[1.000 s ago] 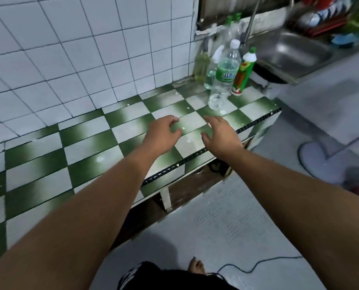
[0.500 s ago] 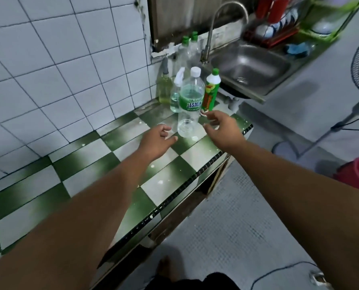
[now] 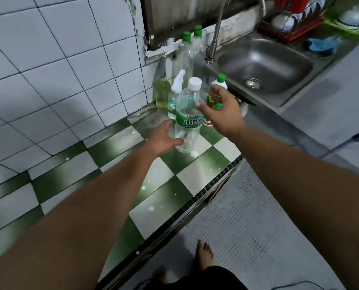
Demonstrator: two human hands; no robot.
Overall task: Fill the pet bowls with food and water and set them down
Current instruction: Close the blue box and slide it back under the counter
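Note:
A clear plastic water bottle (image 3: 187,116) with a white cap and a green label stands on the green-and-white checkered counter (image 3: 161,174) near the wall corner. My left hand (image 3: 162,139) reaches its lower part with fingers extended on the bottle's left and the thumb across its front. My right hand (image 3: 223,114) hovers with spread fingers at the bottle's upper right, one fingertip at its shoulder. Neither hand has closed round it. No pet bowl is in view.
Behind the bottle stand a green-capped red-label bottle (image 3: 216,88), a spray bottle (image 3: 175,95), a yellow-liquid bottle (image 3: 161,94) and two tall clear bottles (image 3: 188,53). A steel sink (image 3: 264,65) with a faucet (image 3: 216,28) lies to the right. My bare foot (image 3: 204,254) is below the counter edge.
I stepped closer to the bottles. Both hands moved forward from the bare tiles to either side of the water bottle, the right one rising to its upper part.

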